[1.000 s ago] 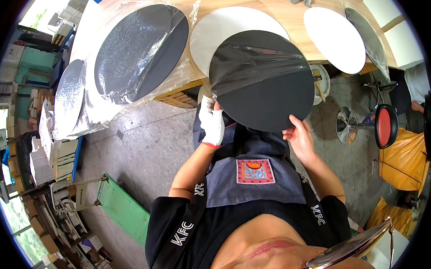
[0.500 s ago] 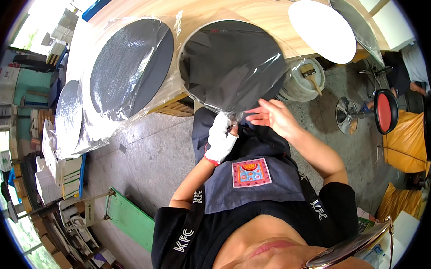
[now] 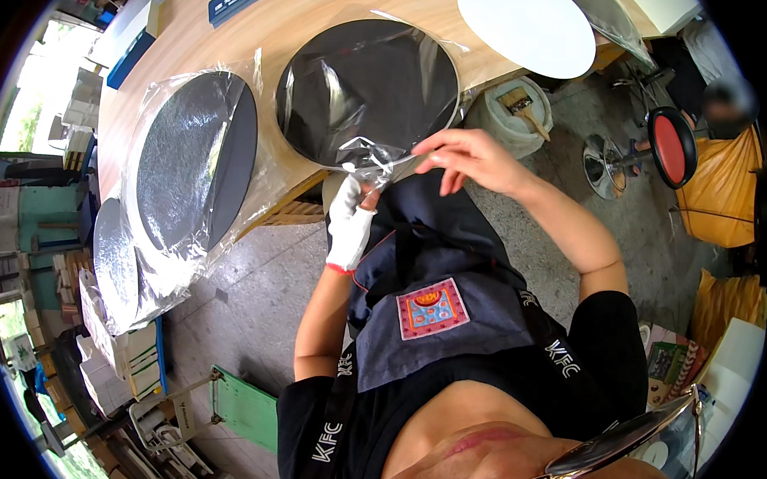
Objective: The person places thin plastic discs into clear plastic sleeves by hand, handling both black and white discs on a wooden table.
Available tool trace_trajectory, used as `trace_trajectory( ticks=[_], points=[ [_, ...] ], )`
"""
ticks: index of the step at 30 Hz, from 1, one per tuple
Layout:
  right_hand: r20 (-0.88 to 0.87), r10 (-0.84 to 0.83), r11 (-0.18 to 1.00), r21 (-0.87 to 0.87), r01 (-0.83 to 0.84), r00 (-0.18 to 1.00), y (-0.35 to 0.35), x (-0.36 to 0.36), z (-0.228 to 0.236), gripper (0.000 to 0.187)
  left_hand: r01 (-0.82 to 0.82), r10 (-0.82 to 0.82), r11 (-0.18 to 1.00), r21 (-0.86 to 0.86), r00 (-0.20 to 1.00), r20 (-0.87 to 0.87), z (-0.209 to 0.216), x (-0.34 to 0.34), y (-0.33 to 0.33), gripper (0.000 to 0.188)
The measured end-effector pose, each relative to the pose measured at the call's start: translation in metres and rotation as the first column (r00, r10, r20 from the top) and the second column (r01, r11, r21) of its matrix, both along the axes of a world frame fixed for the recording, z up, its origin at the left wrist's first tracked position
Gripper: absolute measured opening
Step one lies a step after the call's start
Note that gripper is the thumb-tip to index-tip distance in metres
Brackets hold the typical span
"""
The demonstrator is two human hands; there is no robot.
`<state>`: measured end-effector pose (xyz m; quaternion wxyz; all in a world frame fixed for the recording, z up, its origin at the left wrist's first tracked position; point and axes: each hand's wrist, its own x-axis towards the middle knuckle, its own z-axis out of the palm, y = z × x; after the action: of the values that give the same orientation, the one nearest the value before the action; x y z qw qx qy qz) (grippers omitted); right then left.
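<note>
A round black board (image 3: pixel 416 78), wrapped in clear plastic film (image 3: pixel 374 158), lies on the wooden table in front of me. My left hand (image 3: pixel 349 228), in a white glove with bare fingertips, is closed on film bunched at the board's near edge. Just to its right, my bare right hand (image 3: pixel 480 162) pinches the film between thumb and forefinger, its other fingers curled. Glare on the film partly hides the fingertips. Further left rests another black board (image 3: pixel 191 162) under loose film that hangs past the table edge.
A white oval board (image 3: pixel 528 27) sits at the table's far right. Below it stands a bucket (image 3: pixel 489 122) with a brush (image 3: pixel 522 108) on top. A red-seated stool (image 3: pixel 670 147) is at right, with a person beyond. A green trolley (image 3: pixel 246 409) stands on the floor at left.
My view has shifted, and the wrapped board now sits farther up and left in it. My right hand's spread fingers have closed on the film. The left hand keeps hold of the bunched film.
</note>
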<state>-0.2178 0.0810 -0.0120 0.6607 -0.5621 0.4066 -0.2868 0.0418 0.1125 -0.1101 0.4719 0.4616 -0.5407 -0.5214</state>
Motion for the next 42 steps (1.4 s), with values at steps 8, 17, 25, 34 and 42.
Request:
trace_trajectory(
  ticks=[8, 17, 25, 34, 42],
  points=[
    [-0.659, -0.433, 0.492, -0.745, -0.451, 0.615, -0.044, -0.076, -0.014, 0.033, -0.046, 0.242, 0.942, -0.333, 0.780, 0.577, 0.027, 0.038, 0.053, 0.035],
    [-0.595, -0.450, 0.397, -0.801, -0.448, 0.666, -0.069, -0.080, -0.029, 0.019, 0.459, 0.287, 0.686, -0.565, 0.542, 0.790, 0.050, 0.029, -0.056, 0.057],
    [-0.382, -0.260, 0.553, -0.812, -0.187, 0.887, -0.063, -0.083, -0.032, 0.016, 0.315, 0.322, 0.698, -0.643, 0.664, 0.675, 0.051, 0.019, -0.066, 0.044],
    [-0.315, -0.230, 0.639, -0.762, -0.101, 0.921, -0.058, -0.064, -0.004, 0.016, 0.229, 0.378, 0.785, -0.575, 0.559, 0.739, 0.043, 0.022, -0.091, 0.048],
    [-0.389, -0.323, 0.682, -0.727, -0.072, 0.863, -0.058, -0.036, 0.037, 0.022, -0.038, 0.327, 0.832, -0.553, 0.840, 0.434, 0.041, 0.028, -0.033, 0.053]
  ],
)
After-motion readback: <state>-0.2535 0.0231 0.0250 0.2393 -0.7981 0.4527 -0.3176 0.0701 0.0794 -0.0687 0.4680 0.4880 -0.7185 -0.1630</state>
